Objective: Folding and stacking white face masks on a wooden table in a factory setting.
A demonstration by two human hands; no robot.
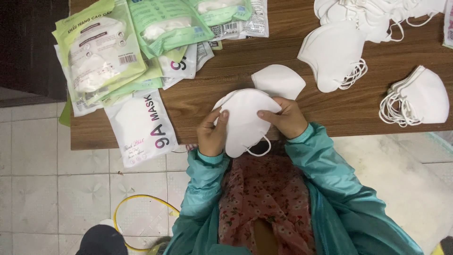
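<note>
Both my hands hold a white folded face mask (243,123) over the near edge of the brown wooden table (283,33). My left hand (211,136) grips its left side with the thumb on top. On the right side, my right hand (287,118) pinches the mask, and an ear loop dangles below. The mask looks like a thin stack of two or three, though I cannot tell the number. Another single white mask (278,80) lies on the table just beyond my hands.
Stacks of white masks lie at centre right (332,56), far right (422,97) and the top right corner (377,12). Green-and-white mask pouches (101,52) are heaped at the left, and one white pouch (141,125) overhangs the table edge. A yellow cable (141,200) lies on the tiled floor.
</note>
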